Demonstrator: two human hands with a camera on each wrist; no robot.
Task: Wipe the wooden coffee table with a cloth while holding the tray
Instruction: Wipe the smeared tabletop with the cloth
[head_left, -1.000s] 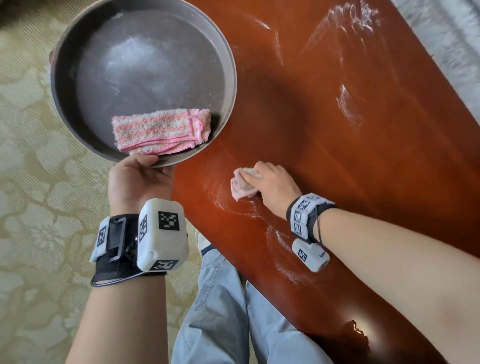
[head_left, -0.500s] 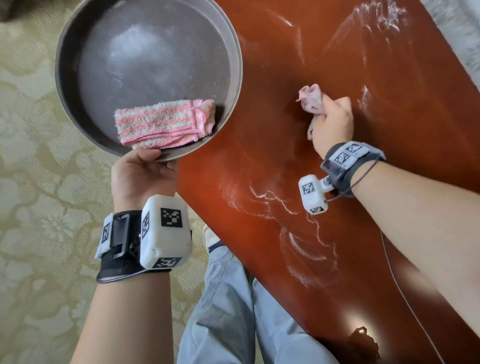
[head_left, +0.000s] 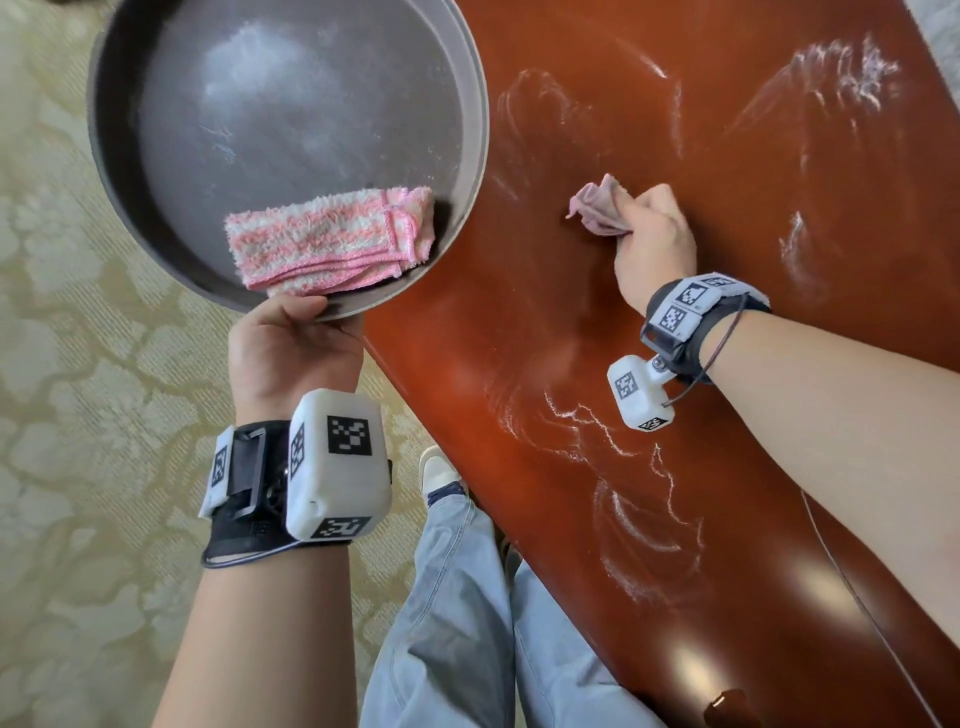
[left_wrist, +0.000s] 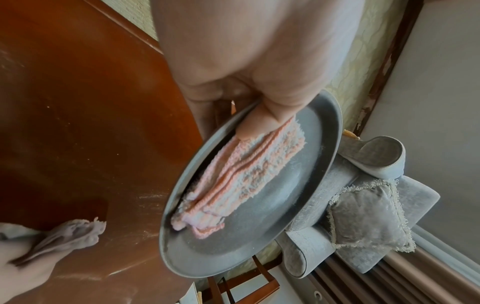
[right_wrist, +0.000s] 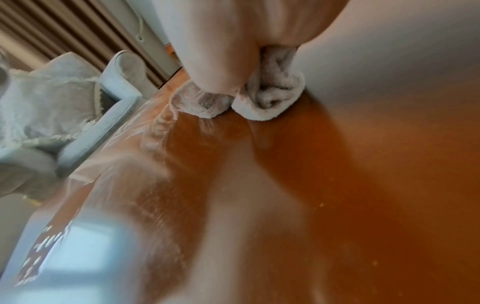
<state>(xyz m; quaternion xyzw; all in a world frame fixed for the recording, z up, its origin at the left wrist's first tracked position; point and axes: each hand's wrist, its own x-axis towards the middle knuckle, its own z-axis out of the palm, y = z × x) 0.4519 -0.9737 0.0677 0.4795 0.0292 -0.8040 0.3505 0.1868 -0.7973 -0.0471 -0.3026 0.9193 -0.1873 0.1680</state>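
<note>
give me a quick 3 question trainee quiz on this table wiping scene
1. True or false: the striped towel lies on the coffee table.
2. Which of the hands grips the wiping cloth? A) left hand B) right hand
3. Fill in: the left thumb pins the towel against the ___.

Key:
1. False, it lies in the tray.
2. B
3. tray

Cloth (head_left: 597, 208) and right hand (head_left: 652, 244) farther left.
</note>
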